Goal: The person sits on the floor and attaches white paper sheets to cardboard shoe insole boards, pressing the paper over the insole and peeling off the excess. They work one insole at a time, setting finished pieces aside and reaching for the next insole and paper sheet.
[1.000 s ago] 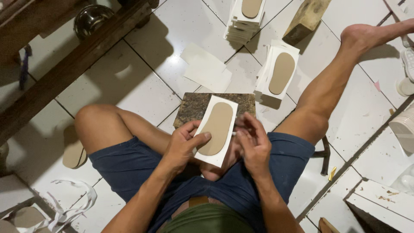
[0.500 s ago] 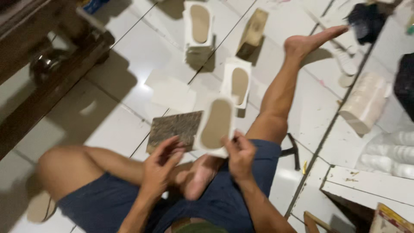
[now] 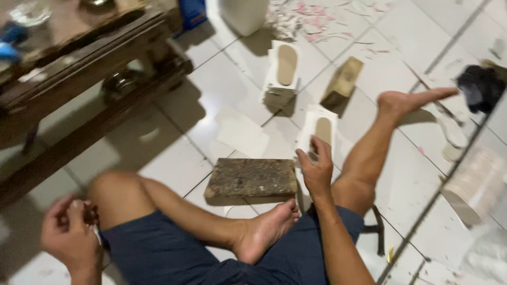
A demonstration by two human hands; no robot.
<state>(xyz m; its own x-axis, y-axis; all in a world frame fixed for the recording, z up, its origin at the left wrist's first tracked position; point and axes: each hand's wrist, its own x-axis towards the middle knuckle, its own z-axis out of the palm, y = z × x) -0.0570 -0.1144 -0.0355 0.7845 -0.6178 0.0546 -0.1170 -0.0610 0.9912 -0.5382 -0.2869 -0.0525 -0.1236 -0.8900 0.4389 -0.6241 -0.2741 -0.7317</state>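
Note:
I sit on a white tiled floor with a rough dark block point(image 3: 251, 178) lying in front of my bent leg. My right hand point(image 3: 317, 170) reaches past the block's right end, and its fingers pinch the near edge of a white sheet bearing a tan insole shape point(image 3: 320, 128), which rests on the floor. My left hand point(image 3: 68, 235) is drawn back at the lower left beside my knee, closed around a small dark object point(image 3: 90, 215) that is too blurred to make out.
A low wooden table point(image 3: 79, 89) fills the upper left. Farther out lie another white insole stack point(image 3: 285, 66), a wooden block point(image 3: 343, 82), a loose white sheet point(image 3: 240, 132), a pale roll point(image 3: 475, 184) and a dark tool point(image 3: 378, 232) by my thigh.
The white insole sheet went from both hands over the dark block out to the floor at the right, carried by my right hand. My left hand let go and pulled back to the left.

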